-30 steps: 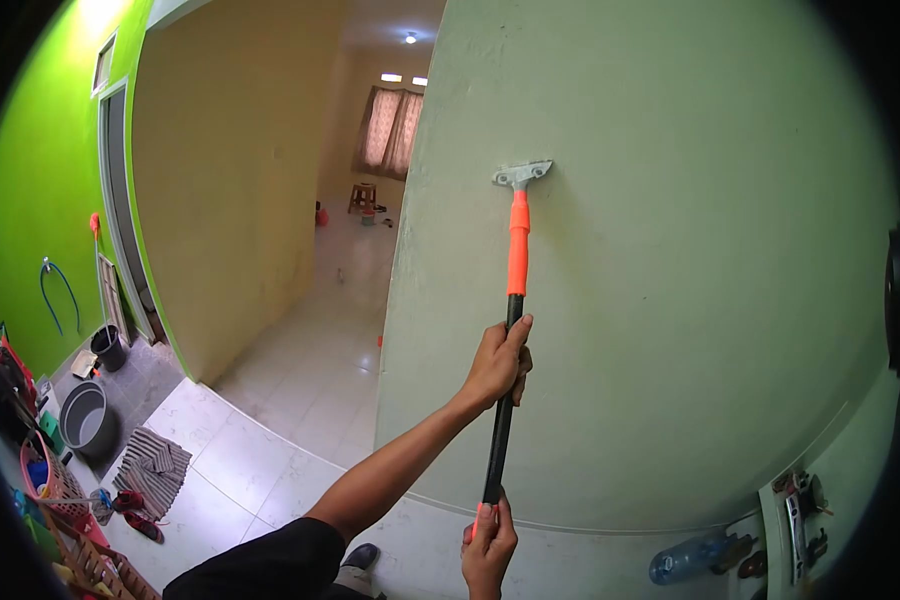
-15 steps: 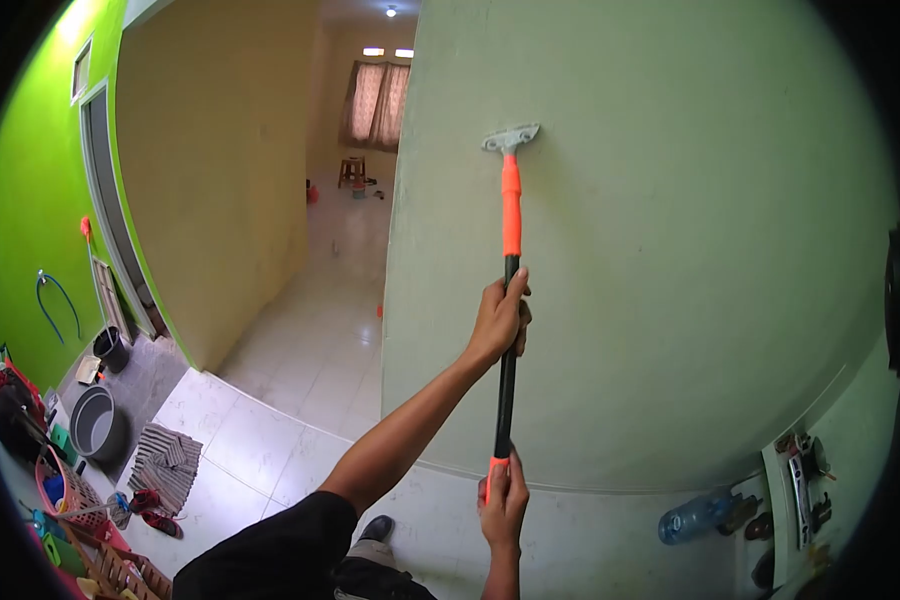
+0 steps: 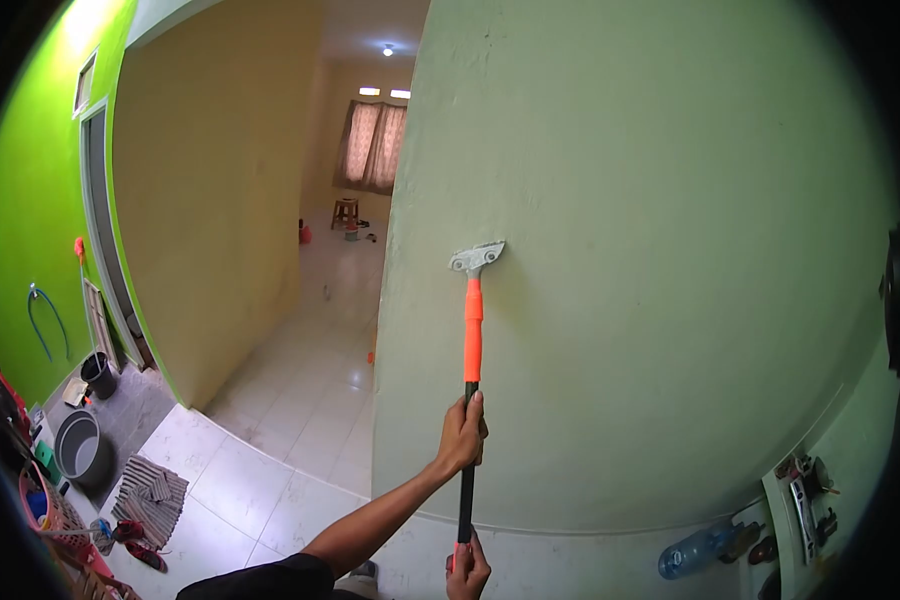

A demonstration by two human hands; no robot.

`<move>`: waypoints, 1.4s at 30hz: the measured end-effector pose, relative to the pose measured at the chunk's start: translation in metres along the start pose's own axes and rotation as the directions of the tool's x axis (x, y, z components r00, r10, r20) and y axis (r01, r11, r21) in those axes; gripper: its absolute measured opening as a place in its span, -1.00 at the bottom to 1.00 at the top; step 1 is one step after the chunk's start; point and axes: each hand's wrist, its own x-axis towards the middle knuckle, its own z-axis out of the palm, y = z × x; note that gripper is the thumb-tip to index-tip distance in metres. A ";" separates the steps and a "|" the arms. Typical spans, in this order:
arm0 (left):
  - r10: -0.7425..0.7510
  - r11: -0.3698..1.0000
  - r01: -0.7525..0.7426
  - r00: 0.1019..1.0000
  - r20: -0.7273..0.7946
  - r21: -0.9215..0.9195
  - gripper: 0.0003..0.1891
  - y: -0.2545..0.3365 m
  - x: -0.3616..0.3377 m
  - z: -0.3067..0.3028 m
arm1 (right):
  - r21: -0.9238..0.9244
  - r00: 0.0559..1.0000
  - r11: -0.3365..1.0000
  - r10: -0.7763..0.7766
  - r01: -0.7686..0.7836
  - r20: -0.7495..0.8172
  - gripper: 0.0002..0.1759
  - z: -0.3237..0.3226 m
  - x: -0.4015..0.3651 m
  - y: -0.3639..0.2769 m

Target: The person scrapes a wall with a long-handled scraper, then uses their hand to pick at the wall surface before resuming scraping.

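Scraper [image 3: 473, 340]: is standing nearly upright before the pale green wall [image 3: 650, 320], its grey head [image 3: 478, 257] tilting, right end higher; whether the head is touching is hard to tell.
Left hand [image 3: 463, 435]: is gripping the black pole [image 3: 467, 500] just below the upper orange part, fingers wrapped round.
Right hand [image 3: 469, 572]: is gripping the lower orange end, fingers folded, partly hidden.
Edges: the wall's upright left edge is running near the head; its foot is curving behind the pole, above the right hand.
Room: the wall is stretching far to the head's right, toward a dark object [image 3: 898, 300], and also above it. White floor [image 3: 235, 480] is extending left and into a passage.
Right: a bottle [image 3: 685, 556] is lying near the wall's foot, short of a white panel [image 3: 777, 522].
Left, well apart from the hands: a striped cloth [image 3: 152, 500] is lying on the floor; a basin [image 3: 82, 447] and bucket [image 3: 98, 377] are standing beyond.
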 end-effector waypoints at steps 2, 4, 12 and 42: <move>-0.007 0.999 0.008 1.000 0.014 -0.031 -0.54 -0.003 0.000 -0.002 | 0.020 1.000 1.000 -0.005 0.005 0.002 -0.55 0.001 0.003 0.003; 0.012 0.999 -0.011 1.000 0.013 -0.038 -0.55 -0.010 0.006 -0.006 | -0.020 0.998 0.998 -0.066 0.066 0.000 -0.54 0.004 0.008 0.025; 0.149 0.987 -0.151 0.988 0.052 0.053 -0.55 0.099 0.066 0.023 | -0.195 0.980 0.964 -0.161 0.182 0.118 -0.56 0.050 0.074 -0.093; 0.123 0.989 -0.122 0.992 0.000 0.078 -0.52 0.084 0.046 -0.008 | -0.282 0.974 0.936 -0.177 0.212 0.145 -0.53 0.050 0.035 -0.094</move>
